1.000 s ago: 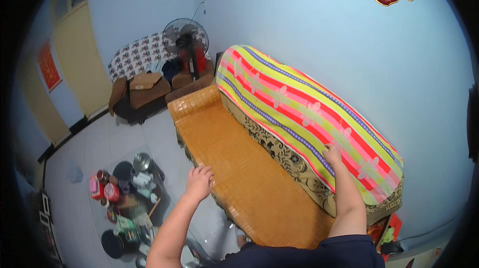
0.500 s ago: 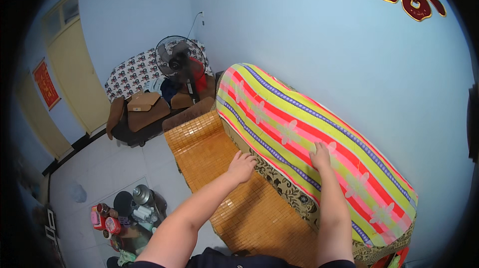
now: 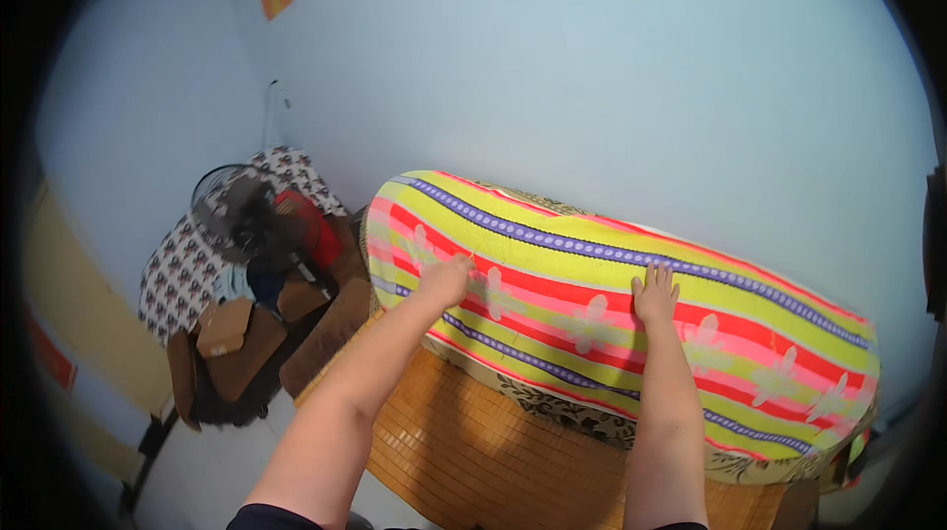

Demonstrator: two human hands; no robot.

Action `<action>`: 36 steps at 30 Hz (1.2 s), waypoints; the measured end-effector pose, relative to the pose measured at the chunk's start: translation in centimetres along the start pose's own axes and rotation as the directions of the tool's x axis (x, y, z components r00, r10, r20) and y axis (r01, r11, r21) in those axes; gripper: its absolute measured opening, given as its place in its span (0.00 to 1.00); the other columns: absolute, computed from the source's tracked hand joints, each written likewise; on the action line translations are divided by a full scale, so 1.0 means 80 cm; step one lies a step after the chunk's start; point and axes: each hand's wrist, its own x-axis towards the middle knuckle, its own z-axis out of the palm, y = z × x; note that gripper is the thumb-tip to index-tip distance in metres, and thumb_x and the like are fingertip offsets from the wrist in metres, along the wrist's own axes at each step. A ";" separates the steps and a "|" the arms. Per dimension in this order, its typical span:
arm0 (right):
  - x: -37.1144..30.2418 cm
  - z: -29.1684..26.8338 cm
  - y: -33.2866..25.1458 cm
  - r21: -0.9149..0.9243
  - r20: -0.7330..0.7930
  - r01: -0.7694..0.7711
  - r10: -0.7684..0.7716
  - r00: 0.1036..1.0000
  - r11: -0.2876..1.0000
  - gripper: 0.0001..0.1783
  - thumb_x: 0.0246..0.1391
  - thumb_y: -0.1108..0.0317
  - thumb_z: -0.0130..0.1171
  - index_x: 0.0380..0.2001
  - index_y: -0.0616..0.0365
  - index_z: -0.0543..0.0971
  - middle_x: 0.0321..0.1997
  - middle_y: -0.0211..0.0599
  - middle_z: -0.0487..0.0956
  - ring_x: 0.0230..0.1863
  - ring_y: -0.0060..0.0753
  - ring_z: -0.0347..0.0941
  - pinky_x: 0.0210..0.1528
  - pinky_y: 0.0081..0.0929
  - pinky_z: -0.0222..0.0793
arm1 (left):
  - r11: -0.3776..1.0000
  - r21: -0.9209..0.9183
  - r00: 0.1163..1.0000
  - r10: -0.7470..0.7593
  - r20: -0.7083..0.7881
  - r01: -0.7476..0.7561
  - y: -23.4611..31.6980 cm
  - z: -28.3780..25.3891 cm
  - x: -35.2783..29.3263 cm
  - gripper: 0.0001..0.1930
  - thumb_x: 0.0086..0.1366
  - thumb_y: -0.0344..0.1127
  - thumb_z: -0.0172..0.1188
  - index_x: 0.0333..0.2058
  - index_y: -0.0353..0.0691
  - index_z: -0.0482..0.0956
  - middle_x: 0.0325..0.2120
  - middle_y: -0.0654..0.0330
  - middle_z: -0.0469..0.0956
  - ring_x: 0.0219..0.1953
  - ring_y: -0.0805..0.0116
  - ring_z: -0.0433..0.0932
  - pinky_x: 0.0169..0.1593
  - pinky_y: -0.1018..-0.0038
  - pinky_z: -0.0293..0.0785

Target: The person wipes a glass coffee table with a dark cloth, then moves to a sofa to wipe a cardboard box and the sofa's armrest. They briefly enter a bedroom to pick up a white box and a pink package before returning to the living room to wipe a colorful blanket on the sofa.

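A striped cloth (image 3: 552,278) in yellow, red, pink and purple, with pale flower shapes, is draped over the sofa's backrest. Toward the left part of the cloth, my left hand (image 3: 446,281) touches it with fingers bent and drawn together, seemingly gripping it; the fingertips are partly hidden. My right hand (image 3: 655,297) lies against the cloth near its upper purple band, fingers spread and holding nothing. Below the cloth's lower edge, a dark-patterned beige sofa cover (image 3: 567,415) shows. An orange-brown slatted mat (image 3: 464,441) covers the seat.
A pale blue wall (image 3: 592,66) rises right behind the backrest. To the left stand a black fan (image 3: 237,209) and a brown armchair with a patterned white cover (image 3: 178,278). A cardboard box (image 3: 224,326) sits on that chair. Pale floor tiles (image 3: 187,476) show at the lower left.
My view has swung right and closer to the backrest. My left hand has gone from the cloth's lower edge up onto its middle; my right hand has moved up toward the top band, fingers spreading.
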 end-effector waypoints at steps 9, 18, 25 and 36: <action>0.031 0.066 -0.027 -0.149 -0.039 -0.143 0.138 0.990 0.978 0.39 0.60 0.44 0.41 0.68 0.53 0.48 0.73 0.41 0.40 0.74 0.44 0.29 0.70 0.53 0.21 | 0.975 -0.181 0.981 0.098 -0.168 -0.128 -0.068 0.030 0.264 0.24 0.62 0.37 0.52 0.58 0.48 0.63 0.57 0.55 0.65 0.51 0.52 0.72 0.50 0.59 0.71; 0.043 0.097 -0.020 -0.224 -0.212 -0.154 0.106 0.972 0.962 0.38 0.59 0.45 0.42 0.67 0.52 0.49 0.73 0.39 0.42 0.73 0.45 0.31 0.70 0.55 0.22 | 0.938 -0.046 0.930 0.332 -0.158 -0.343 -0.060 0.073 0.365 0.12 0.62 0.39 0.53 0.42 0.41 0.72 0.39 0.50 0.76 0.45 0.48 0.74 0.46 0.57 0.71; 0.048 0.041 -0.047 -0.221 -0.259 -0.115 0.056 0.964 0.969 0.36 0.60 0.45 0.42 0.66 0.49 0.54 0.72 0.36 0.49 0.73 0.43 0.38 0.69 0.54 0.28 | 0.945 -0.177 0.830 0.141 -0.540 -0.276 -0.035 -0.023 0.419 0.09 0.62 0.37 0.54 0.38 0.40 0.70 0.36 0.50 0.74 0.37 0.44 0.74 0.39 0.55 0.71; 0.114 0.074 -0.044 -0.241 -0.440 -0.138 0.019 0.898 0.961 0.29 0.55 0.55 0.46 0.62 0.42 0.64 0.69 0.28 0.57 0.70 0.39 0.47 0.69 0.52 0.33 | 0.979 -0.177 0.853 -0.006 -0.522 -0.101 -0.036 0.114 0.425 0.16 0.57 0.35 0.61 0.39 0.40 0.64 0.39 0.53 0.66 0.31 0.47 0.75 0.31 0.56 0.72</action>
